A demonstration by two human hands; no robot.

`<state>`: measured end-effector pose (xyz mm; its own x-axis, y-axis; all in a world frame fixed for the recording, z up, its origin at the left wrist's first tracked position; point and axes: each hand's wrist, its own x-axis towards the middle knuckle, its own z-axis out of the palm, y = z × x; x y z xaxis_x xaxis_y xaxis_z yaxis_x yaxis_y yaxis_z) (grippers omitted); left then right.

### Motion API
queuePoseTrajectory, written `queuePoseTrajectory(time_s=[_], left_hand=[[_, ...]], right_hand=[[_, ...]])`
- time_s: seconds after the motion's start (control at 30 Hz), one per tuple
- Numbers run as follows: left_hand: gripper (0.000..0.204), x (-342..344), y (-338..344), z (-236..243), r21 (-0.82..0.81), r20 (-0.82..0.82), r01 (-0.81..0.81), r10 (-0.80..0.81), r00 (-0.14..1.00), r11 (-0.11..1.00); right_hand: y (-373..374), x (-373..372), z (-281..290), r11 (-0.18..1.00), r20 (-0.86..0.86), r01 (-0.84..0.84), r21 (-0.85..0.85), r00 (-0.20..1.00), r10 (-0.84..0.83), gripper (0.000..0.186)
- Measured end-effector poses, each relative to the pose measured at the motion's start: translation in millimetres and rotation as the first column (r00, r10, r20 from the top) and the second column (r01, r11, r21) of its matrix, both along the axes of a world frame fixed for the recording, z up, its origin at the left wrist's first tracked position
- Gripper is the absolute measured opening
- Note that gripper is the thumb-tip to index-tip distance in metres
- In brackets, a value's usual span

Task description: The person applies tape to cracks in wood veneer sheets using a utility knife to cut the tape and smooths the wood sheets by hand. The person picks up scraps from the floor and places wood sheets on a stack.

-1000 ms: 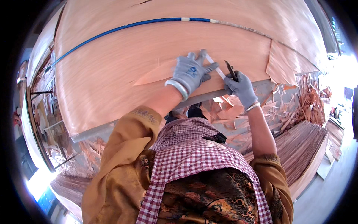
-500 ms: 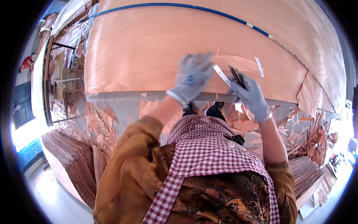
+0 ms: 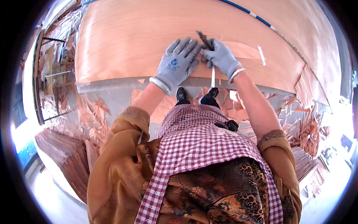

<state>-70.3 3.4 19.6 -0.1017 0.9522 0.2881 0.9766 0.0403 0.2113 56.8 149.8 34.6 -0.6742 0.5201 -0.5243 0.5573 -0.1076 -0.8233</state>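
Note:
My left hand (image 3: 175, 64), in a grey work glove, is open with its fingers spread over the large reddish wood veneer sheet (image 3: 123, 48), close beside my right hand. In a matching glove, my right hand (image 3: 221, 59) is closed around a dark slim tool (image 3: 205, 39) whose tip points up and away; its exact kind is unclear. A narrow white strip (image 3: 213, 77) hangs down below the right hand's fingers. Another white strip (image 3: 261, 55) lies farther right, by the end of a curved veneer piece (image 3: 244, 50) on the sheet.
A blue hose or cord (image 3: 242, 8) crosses the far part of the sheet. Torn veneer scraps (image 3: 91, 114) cover the floor around my feet. Stacked veneer sheets (image 3: 67, 156) stand at left, another stack (image 3: 302, 162) at right. A metal rack (image 3: 39, 80) is at far left.
My right hand has moved left and away from me, the tool and white strip with it. My left hand has come slightly left and now shows spread fingers. The view has shifted.

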Motion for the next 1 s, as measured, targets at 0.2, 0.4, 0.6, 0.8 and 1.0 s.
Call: queuePoseTrajectory(time_s=[0.2,0.4,0.6,0.8,1.0], left_hand=[[0.045,-7,4,9,-0.220,-0.023,0.103,-0.110,0.994,0.970],[0.046,-5,7,18,-0.293,-0.061,0.104,-0.127,0.990,0.950],[0.051,53,48,11,-0.053,-0.112,0.221,-0.226,0.968,0.974],[0.051,80,73,-3,-0.078,0.091,0.248,-0.241,0.966,0.966],[0.050,80,69,-3,-0.054,0.174,0.201,-0.189,0.966,0.978]], right_hand=[[-24,32,10,0.999,0.104,-0.032,-0.009,0.994,0.033,0.026],[-26,70,38,0.924,-0.219,0.020,-0.381,0.969,-0.111,0.022],[43,112,16,0.979,-0.015,0.199,-0.041,0.980,-0.200,0.019],[28,118,5,0.964,0.010,0.267,-0.004,0.964,-0.267,0.021],[-3,101,60,0.997,-0.075,-0.024,0.073,0.997,0.029,0.018]])
